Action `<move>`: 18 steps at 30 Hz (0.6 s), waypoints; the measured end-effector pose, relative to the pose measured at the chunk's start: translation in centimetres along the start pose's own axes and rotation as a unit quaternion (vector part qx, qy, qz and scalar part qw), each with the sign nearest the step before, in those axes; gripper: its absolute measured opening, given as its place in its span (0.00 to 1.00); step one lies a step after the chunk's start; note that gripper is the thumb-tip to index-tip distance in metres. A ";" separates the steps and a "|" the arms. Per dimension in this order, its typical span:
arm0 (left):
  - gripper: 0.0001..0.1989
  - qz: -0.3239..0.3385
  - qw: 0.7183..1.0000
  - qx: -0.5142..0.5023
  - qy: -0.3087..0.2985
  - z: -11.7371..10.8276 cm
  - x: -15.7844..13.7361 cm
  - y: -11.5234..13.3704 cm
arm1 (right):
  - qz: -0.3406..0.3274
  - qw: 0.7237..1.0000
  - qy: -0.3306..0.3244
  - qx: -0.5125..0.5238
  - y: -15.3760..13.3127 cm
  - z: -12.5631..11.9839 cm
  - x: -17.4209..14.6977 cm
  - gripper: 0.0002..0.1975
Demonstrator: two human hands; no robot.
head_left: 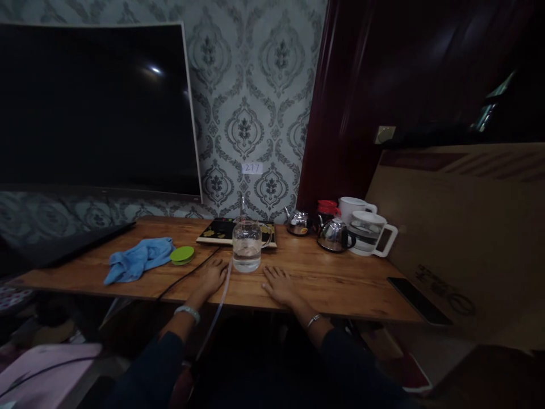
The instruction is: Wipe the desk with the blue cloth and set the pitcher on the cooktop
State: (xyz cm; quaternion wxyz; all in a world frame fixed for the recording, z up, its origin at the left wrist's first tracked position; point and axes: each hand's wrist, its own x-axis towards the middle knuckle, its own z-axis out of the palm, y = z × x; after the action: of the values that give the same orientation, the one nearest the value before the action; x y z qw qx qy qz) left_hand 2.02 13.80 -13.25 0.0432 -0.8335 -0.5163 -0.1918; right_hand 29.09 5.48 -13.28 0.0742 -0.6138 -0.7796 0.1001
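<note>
My left hand (213, 277) lies flat on the wooden table (340, 287), left of a clear glass pitcher (246, 250) partly filled with water. On the pitcher's other side my right hand (278, 283) rests palm down with its fingers spread. Neither hand holds anything. Close by my left fingers runs a clear, flat strip or tube (221, 302), which hangs over the table's front edge. Behind the pitcher sits a black cooktop (217, 229) with gold flower patterns, partly hidden by the glass.
To the left lie a blue cloth (142, 258), a green round lid (182, 254) and a black cord (185, 276). Two steel kettles (334, 236) and a white-handled glass jug (367, 232) stand back right. A phone (419, 301) lies near a large cardboard sheet (464, 227).
</note>
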 end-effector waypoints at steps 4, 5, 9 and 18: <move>0.17 0.003 1.000 -0.008 -0.003 -0.2 0.0 0.2 | -0.002 1.000 0.006 0.001 -0.1 -0.2 -0.2 0.33; 0.17 0.002 1.000 -0.009 -0.004 -0.2 -0.1 0.2 | -0.001 1.000 0.005 0.002 -0.1 -0.2 -0.2 0.33; 0.18 -0.003 1.000 -0.008 -0.006 -0.3 -0.2 0.2 | 0.000 1.000 0.007 0.003 0.0 0.0 -0.1 0.33; 0.18 -0.004 1.000 -0.015 0.003 0.0 -0.1 0.1 | -0.001 1.000 -0.001 -0.007 0.2 0.1 0.1 0.32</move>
State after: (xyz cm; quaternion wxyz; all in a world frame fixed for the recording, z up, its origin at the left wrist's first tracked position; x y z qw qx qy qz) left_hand 2.11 13.66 -13.31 0.0318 -0.8316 -0.5165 -0.2018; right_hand 29.20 5.58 -13.41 0.0690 -0.6137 -0.7807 0.0957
